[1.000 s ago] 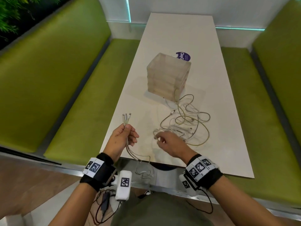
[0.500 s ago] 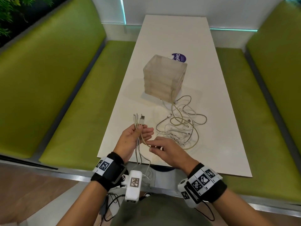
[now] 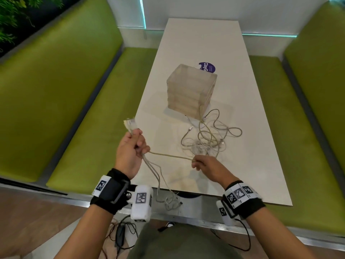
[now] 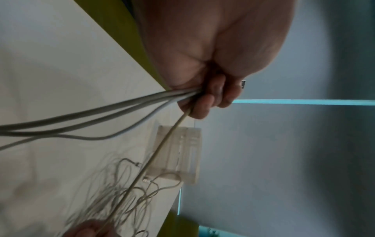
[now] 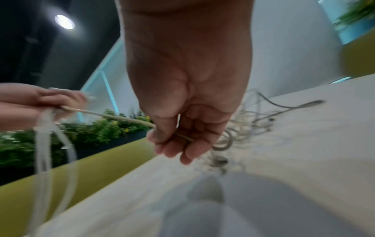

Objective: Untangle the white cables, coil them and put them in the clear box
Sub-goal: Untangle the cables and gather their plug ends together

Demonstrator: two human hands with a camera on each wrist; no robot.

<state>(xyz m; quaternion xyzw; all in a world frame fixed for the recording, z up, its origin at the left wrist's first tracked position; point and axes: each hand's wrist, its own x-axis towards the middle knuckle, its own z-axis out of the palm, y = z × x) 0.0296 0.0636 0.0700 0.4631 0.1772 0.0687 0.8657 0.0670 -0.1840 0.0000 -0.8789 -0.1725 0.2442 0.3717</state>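
My left hand (image 3: pixel 133 146) (image 4: pixel 205 99) grips a bundle of white cables, their plugs (image 3: pixel 130 124) sticking up above the fist and their tails (image 3: pixel 158 182) hanging off the table's near edge. One beige cable (image 3: pixel 171 156) (image 5: pixel 121 117) runs taut from that fist to my right hand (image 3: pixel 197 163) (image 5: pixel 178 144), which pinches it. Just beyond the right hand lies the tangled pile of cables (image 3: pixel 205 139) (image 4: pixel 113 192). The clear box (image 3: pixel 192 90) (image 4: pixel 178 152) stands behind the pile, mid-table.
The white table (image 3: pixel 242 165) is flanked by green benches (image 3: pixel 74 109) on both sides. A purple round sticker (image 3: pixel 207 67) lies behind the box. Black wires (image 3: pixel 121 232) hang by my lap.
My hands have drawn apart: the left lifted left and away with the bundle, the right slid right along the beige cable, pulling it taut between them.
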